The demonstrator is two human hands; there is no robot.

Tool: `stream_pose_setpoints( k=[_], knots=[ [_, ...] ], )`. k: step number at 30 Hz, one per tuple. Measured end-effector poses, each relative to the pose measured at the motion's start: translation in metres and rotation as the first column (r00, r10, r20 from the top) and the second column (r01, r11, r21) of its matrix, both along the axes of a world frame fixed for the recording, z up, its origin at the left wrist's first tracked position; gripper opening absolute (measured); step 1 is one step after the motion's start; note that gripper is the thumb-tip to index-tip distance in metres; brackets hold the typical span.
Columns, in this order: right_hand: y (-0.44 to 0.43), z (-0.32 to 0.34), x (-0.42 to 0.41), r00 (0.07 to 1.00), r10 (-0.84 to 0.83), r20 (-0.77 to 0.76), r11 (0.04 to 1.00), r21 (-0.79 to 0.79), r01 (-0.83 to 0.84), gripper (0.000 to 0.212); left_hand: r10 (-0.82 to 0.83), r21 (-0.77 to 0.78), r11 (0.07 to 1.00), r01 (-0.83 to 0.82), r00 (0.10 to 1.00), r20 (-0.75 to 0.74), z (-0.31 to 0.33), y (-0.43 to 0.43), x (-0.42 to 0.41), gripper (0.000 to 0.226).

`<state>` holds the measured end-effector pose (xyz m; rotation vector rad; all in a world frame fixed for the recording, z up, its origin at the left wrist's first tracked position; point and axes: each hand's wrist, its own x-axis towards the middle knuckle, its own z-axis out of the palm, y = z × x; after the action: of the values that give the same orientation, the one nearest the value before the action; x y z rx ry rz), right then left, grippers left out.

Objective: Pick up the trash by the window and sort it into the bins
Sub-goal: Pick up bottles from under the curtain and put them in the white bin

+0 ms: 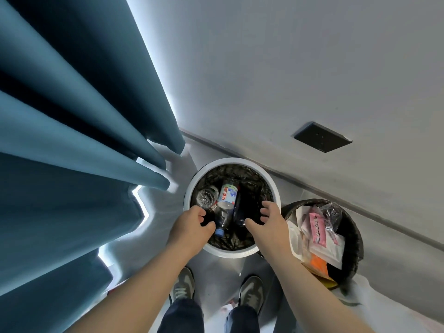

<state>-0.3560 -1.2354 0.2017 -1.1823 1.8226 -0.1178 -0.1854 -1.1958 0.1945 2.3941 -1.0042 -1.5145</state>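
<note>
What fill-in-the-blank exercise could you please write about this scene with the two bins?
1. The plastic bottles lie in the left bin, whose rim is ___.
2. The wrappers fill the right bin, which is ___.
3. The left hand and right hand are above the bin holding the ___.
4. The curtain is ___.

Missing words: white; black; bottles; blue.

This is a corner of an indoor room beside a window, domestic or office (which one is not clear). Heavy blue curtains [72, 140] hang down to a pale floor [165, 212] with daylight leaking round their edges. A plain white wall [288, 68] carries a skirting strip [360, 203] and a dark socket plate [322, 137], and below it a white-rimmed bin [230, 161] and a dark bin [358, 236] stand side by side.
</note>
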Motion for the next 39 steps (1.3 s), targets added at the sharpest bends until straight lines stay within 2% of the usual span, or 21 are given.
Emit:
stream_pose_setpoints(
  k=[7, 14, 20, 23, 27, 31, 35, 39],
  knots=[
    [0.014, 0.079, 0.018, 0.998, 0.064, 0.009, 0.997, -0.053, -0.063, 0.053, -0.072, -0.028, 0.997, 0.071, 0.997, -0.027, 0.087, 0.013, 0.009, 0.038],
    [0.032, 0.199, 0.027, 0.934, 0.341, -0.110, 0.927, -0.125, -0.353, 0.045, -0.222, -0.042, 0.974, 0.224, 0.974, 0.048, 0.202, 0.028, 0.022, 0.043],
    [0.051, 0.291, 0.028, 0.858, 0.486, -0.164, 0.841, -0.177, -0.510, 0.046, -0.316, -0.079, 0.940, 0.332, 0.933, 0.172, 0.295, 0.048, 0.032, 0.041],
    [0.059, 0.327, 0.026, 0.804, 0.559, -0.206, 0.789, -0.167, -0.591, 0.045, -0.335, -0.098, 0.926, 0.363, 0.915, 0.224, 0.333, 0.062, 0.035, 0.039],
    [0.067, 0.372, 0.024, 0.676, 0.687, -0.267, 0.677, -0.102, -0.729, 0.039, -0.338, -0.105, 0.920, 0.378, 0.900, 0.275, 0.377, 0.086, 0.037, 0.037],
    [0.071, 0.407, 0.017, 0.574, 0.762, -0.301, 0.575, -0.095, -0.813, 0.044, -0.338, -0.065, 0.923, 0.378, 0.882, 0.328, 0.408, 0.108, 0.034, 0.037],
    [0.072, 0.431, 0.006, 0.497, 0.812, -0.307, 0.486, -0.116, -0.866, 0.039, -0.280, -0.059, 0.946, 0.318, 0.898, 0.340, 0.428, 0.128, 0.020, 0.039],
    [0.069, 0.447, -0.008, 0.397, 0.862, -0.314, 0.380, -0.118, -0.917, 0.035, -0.145, -0.079, 0.980, 0.183, 0.927, 0.345, 0.445, 0.147, -0.005, 0.040]
  ],
)
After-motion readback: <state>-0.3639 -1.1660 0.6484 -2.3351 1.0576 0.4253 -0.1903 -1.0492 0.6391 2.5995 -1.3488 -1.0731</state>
